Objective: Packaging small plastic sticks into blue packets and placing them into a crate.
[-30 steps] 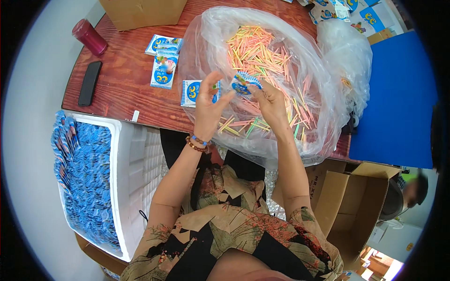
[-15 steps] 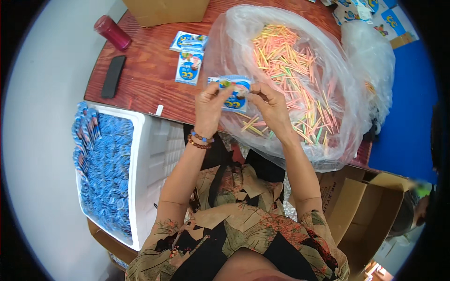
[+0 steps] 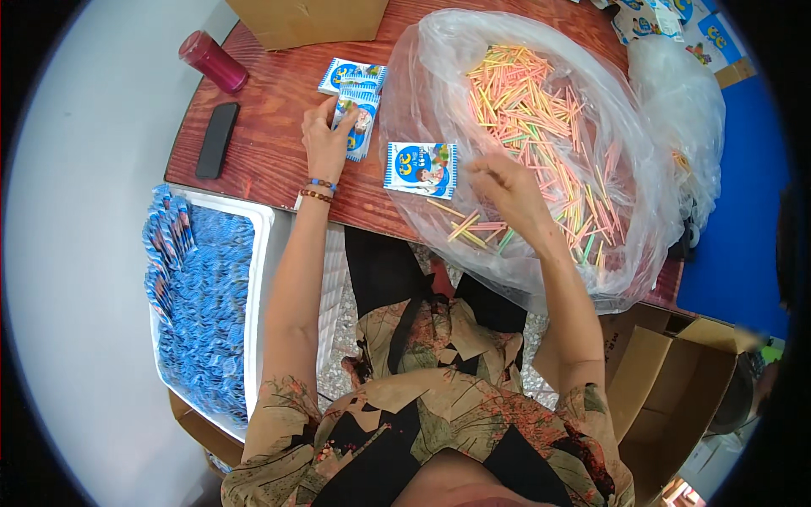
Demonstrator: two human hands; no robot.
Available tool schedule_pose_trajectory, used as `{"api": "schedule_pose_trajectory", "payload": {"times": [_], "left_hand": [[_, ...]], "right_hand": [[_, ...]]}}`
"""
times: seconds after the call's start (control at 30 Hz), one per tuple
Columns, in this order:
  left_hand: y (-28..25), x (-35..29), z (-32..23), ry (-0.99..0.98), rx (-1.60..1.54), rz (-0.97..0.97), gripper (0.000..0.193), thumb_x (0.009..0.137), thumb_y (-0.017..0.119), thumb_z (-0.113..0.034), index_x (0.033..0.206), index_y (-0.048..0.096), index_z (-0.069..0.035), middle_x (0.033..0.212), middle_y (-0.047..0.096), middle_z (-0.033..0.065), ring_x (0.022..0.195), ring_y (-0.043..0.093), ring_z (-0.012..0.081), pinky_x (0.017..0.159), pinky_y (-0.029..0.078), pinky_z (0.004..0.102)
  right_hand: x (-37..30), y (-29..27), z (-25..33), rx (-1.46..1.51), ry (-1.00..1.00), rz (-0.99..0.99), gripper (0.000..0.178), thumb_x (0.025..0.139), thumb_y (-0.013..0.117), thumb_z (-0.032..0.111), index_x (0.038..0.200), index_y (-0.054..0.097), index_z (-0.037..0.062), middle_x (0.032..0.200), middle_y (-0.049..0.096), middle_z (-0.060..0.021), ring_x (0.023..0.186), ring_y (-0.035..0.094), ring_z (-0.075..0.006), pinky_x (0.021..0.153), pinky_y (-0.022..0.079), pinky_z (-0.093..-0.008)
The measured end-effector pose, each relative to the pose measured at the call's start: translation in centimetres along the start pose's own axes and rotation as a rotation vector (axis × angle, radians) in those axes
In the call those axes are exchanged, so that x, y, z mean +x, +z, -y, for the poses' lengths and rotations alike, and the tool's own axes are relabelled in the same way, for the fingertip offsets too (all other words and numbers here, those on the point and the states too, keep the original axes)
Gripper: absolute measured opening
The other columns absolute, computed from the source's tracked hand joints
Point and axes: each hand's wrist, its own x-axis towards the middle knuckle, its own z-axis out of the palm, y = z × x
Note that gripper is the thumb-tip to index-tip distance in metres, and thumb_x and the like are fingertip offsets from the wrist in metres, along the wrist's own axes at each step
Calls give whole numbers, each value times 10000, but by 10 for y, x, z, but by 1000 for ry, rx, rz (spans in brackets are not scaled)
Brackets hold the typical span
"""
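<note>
My left hand (image 3: pixel 324 139) is on a small pile of blue-and-white printed packets (image 3: pixel 361 127), its thumb on the top one and its fingers at the left edge. Another blue-and-white packet (image 3: pixel 421 167) lies flat between my hands, on the near left edge of a clear plastic bag (image 3: pixel 422 93). Right of that packet, my right hand (image 3: pixel 511 193) hovers above the bag with its fingers curled together; whatever is in them cannot be made out. Thin pink, yellow and green sticks (image 3: pixel 528 106) lie heaped in the opened bag.
A white foam box (image 3: pixel 258 253) full of blue packets stands at my left. On the red-brown table are a black phone-like object (image 3: pixel 217 139), a pink-red tumbler (image 3: pixel 213 61) and a cardboard box (image 3: pixel 308 21). An open carton (image 3: pixel 676 380) sits lower right, below a blue surface (image 3: pixel 739 211).
My hands have parted from the packet they both held. The left has moved to the pile of packets; the right has drawn slightly right. A packet now lies flat where they were.
</note>
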Motion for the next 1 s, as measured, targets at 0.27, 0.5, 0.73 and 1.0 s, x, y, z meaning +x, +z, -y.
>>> {"api": "schedule_pose_trajectory", "payload": {"times": [0.27, 0.5, 0.73, 1.0], "left_hand": [[3, -7, -7, -5, 81, -63, 421, 841, 710, -247, 1156, 627, 19, 1102, 556, 182, 1016, 571, 262, 864, 458, 343], [3, -12, -7, 20, 58, -101, 497, 867, 684, -280, 1240, 547, 19, 1144, 539, 183, 1010, 577, 270, 876, 465, 360], [0, -17, -20, 35, -9, -119, 483, 875, 675, -253, 1251, 534, 15, 1164, 535, 183, 1004, 575, 280, 910, 447, 379], [19, -59, -62, 405, 296, 133, 515, 752, 753, -210, 1211, 557, -81, 1137, 553, 101, 1105, 449, 328, 914, 321, 461]], "right_hand": [[65, 30, 10, -720, -252, -82, 271, 759, 711, 252, 938, 635, 63, 976, 584, -116, 862, 601, -305, 744, 471, -419], [68, 31, -1, -655, -191, -112, 221, 782, 682, 252, 856, 580, 71, 861, 610, -109, 856, 612, -300, 724, 476, -420], [68, 27, -1, -757, -234, -165, 146, 852, 600, 228, 907, 553, 101, 793, 650, -128, 745, 637, -339, 637, 475, -460], [65, 21, -1, -784, -256, -141, 232, 826, 638, 247, 952, 544, 76, 840, 649, -137, 782, 641, -343, 645, 482, -456]]}}
